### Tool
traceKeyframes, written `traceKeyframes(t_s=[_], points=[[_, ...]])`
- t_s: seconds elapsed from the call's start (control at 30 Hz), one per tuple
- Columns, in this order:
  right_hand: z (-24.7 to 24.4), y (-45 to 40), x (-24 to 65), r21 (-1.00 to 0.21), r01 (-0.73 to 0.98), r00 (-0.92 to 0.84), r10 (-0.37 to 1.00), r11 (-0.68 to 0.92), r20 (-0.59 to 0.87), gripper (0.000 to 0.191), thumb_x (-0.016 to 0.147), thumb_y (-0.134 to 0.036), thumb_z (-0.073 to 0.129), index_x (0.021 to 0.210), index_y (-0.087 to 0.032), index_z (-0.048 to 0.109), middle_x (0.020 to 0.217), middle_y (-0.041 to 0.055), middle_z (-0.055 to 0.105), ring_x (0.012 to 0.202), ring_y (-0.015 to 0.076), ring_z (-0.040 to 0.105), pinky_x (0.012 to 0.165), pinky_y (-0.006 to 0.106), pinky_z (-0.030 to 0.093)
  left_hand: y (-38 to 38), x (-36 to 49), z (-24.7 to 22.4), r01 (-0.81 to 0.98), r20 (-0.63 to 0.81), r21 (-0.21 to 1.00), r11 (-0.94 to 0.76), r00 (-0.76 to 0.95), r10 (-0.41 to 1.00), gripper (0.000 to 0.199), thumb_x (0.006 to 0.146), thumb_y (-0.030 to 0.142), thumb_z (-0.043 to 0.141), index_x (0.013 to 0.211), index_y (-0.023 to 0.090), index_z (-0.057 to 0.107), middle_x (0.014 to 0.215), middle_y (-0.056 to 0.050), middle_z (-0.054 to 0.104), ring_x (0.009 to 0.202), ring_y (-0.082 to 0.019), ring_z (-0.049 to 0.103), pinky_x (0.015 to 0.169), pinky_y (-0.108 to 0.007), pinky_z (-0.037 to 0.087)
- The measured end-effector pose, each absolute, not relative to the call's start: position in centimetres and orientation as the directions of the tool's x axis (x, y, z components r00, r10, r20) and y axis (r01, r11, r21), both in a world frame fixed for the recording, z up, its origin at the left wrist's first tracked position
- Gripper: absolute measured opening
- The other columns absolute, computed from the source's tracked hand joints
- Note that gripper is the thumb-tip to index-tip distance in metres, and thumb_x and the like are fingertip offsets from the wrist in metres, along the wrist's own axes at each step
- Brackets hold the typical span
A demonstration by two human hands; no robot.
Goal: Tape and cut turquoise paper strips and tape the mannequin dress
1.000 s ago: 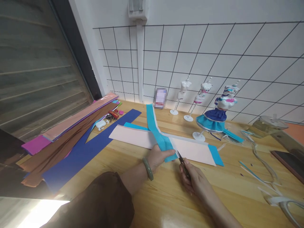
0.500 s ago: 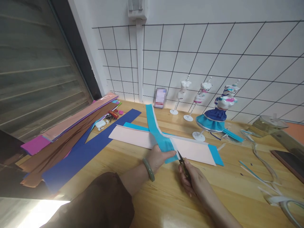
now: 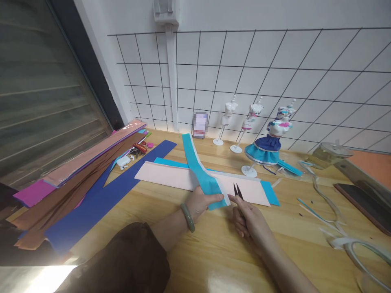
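Observation:
My left hand (image 3: 198, 203), with a green bangle (image 3: 187, 217) at the wrist, pinches the near end of a turquoise fabric strip (image 3: 200, 169). White tape (image 3: 226, 198) runs along the strip's right edge. In my right hand (image 3: 249, 215) are small black thread snips (image 3: 238, 192), blades apart and pointing away from me. The right index fingertip is at the end of the white tape. Beneath the strip lies a pale pink strip (image 3: 168, 176) over another turquoise strip (image 3: 271, 193), both flat on the wooden table.
A dark blue strip (image 3: 122, 187) and a stack of brown fabric (image 3: 70, 185) lie left, near a white earbud case (image 3: 122, 162). Small dress forms stand behind, one wearing a blue skirt (image 3: 264, 150). Loose ribbon (image 3: 324, 195) and a dark phone-like slab (image 3: 360, 203) are at right.
The snips have come away from the tape's end, their blades now pointing up and apart. My right index finger has reached to the tape edge. The view has shifted slightly right.

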State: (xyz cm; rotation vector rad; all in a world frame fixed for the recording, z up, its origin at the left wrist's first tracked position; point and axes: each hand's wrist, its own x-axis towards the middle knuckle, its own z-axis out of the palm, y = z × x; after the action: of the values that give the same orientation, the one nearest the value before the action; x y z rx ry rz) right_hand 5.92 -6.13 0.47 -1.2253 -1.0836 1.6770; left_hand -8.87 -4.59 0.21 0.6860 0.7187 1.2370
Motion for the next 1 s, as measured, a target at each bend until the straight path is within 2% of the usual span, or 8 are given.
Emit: traceKeyframes(t_s=[0.13, 0.33, 0.47, 0.6, 0.7, 0.83, 0.9, 1.0], points=[[-0.2, -6.1, 6.1, -0.97, 0.006, -0.229, 0.944, -0.245, -0.239, 0.035, 0.071, -0.051, 0.06, 0.075, -0.017, 0.051, 0.034, -0.0126, 0.028, 0.027, 0.0037, 0.023, 0.029, 0.017, 0.022, -4.7, -8.7, 0.0, -0.541, -0.142, 0.809, 0.23, 0.2, 0.969, 0.03, 0.052, 0.021, 0.078, 0.077, 0.013, 0.064, 0.077, -0.003, 0.066, 0.07, -0.013, 0.059, 0.075, -0.03, 0.045], [-0.8, -6.0, 6.3, -0.974, 0.084, -0.193, 0.955, -0.212, -0.224, 0.033, 0.071, -0.048, 0.06, 0.065, -0.018, 0.05, 0.034, -0.0105, 0.032, 0.029, 0.0047, 0.027, 0.03, 0.018, 0.023, -4.6, -8.6, 0.6, -0.596, -0.173, 0.766, 0.241, 0.169, 0.97, 0.027, 0.049, 0.019, 0.08, 0.068, 0.013, 0.062, 0.065, 0.001, 0.063, 0.061, -0.011, 0.055, 0.066, -0.027, 0.046], [-0.7, -6.0, 6.3, -0.97, 0.113, -0.18, 0.956, -0.215, -0.233, 0.033, 0.07, -0.05, 0.06, 0.067, -0.017, 0.052, 0.034, -0.0104, 0.032, 0.029, 0.0051, 0.027, 0.031, 0.019, 0.023, -4.5, -8.6, 0.5, -0.587, -0.181, 0.775, 0.234, 0.149, 0.972, 0.03, 0.047, 0.018, 0.081, 0.07, 0.014, 0.062, 0.068, 0.0, 0.064, 0.063, -0.012, 0.057, 0.069, -0.029, 0.046], [-0.3, -5.8, 6.4, -0.971, 0.132, -0.161, 0.963, -0.197, -0.217, 0.038, 0.071, -0.051, 0.058, 0.084, -0.015, 0.059, 0.038, -0.0105, 0.031, 0.031, 0.0052, 0.028, 0.031, 0.018, 0.023, -4.3, -8.8, 0.2, -0.59, -0.186, 0.77, 0.244, 0.159, 0.97, 0.031, 0.049, 0.019, 0.08, 0.074, 0.013, 0.063, 0.074, -0.002, 0.066, 0.069, -0.014, 0.059, 0.073, -0.031, 0.047], [0.2, -6.1, 6.5, -0.984, 0.069, -0.17, 0.97, -0.162, -0.172, 0.04, 0.074, -0.052, 0.055, 0.091, -0.015, 0.056, 0.039, -0.0108, 0.031, 0.032, 0.0052, 0.028, 0.032, 0.018, 0.024, -4.2, -9.0, 0.2, -0.6, -0.167, 0.764, 0.237, 0.171, 0.971, 0.032, 0.05, 0.019, 0.079, 0.078, 0.013, 0.063, 0.08, -0.005, 0.067, 0.075, -0.016, 0.06, 0.076, -0.033, 0.047], [0.4, -6.7, 6.4, -0.981, -0.017, -0.318, 0.931, -0.194, -0.179, 0.043, 0.082, -0.058, 0.038, 0.086, -0.017, 0.051, 0.04, -0.0109, 0.03, 0.03, 0.0053, 0.024, 0.031, 0.018, 0.027, -4.0, -9.1, 0.4, -0.613, -0.171, 0.766, 0.195, 0.098, 0.98, 0.034, 0.048, 0.019, 0.08, 0.076, 0.013, 0.062, 0.076, -0.003, 0.066, 0.07, -0.015, 0.06, 0.073, -0.033, 0.047], [0.4, -7.0, 6.3, -0.971, 0.026, -0.393, 0.89, -0.239, -0.229, 0.046, 0.083, -0.06, 0.031, 0.081, -0.018, 0.05, 0.038, -0.0106, 0.03, 0.029, 0.005, 0.022, 0.03, 0.018, 0.026, -3.9, -9.2, 0.5, -0.614, -0.18, 0.768, 0.181, 0.065, 0.982, 0.033, 0.047, 0.019, 0.081, 0.073, 0.013, 0.062, 0.072, -0.002, 0.065, 0.066, -0.014, 0.059, 0.071, -0.032, 0.047], [0.3, -7.1, 6.1, -0.957, 0.09, -0.403, 0.869, -0.275, -0.287, 0.046, 0.082, -0.06, 0.032, 0.076, -0.018, 0.049, 0.037, -0.0105, 0.03, 0.028, 0.0046, 0.023, 0.029, 0.017, 0.024, -3.8, -9.3, 0.6, -0.624, -0.192, 0.762, 0.174, 0.039, 0.981, 0.032, 0.046, 0.018, 0.081, 0.071, 0.013, 0.061, 0.069, 0.0, 0.064, 0.064, -0.012, 0.058, 0.069, -0.03, 0.048]])
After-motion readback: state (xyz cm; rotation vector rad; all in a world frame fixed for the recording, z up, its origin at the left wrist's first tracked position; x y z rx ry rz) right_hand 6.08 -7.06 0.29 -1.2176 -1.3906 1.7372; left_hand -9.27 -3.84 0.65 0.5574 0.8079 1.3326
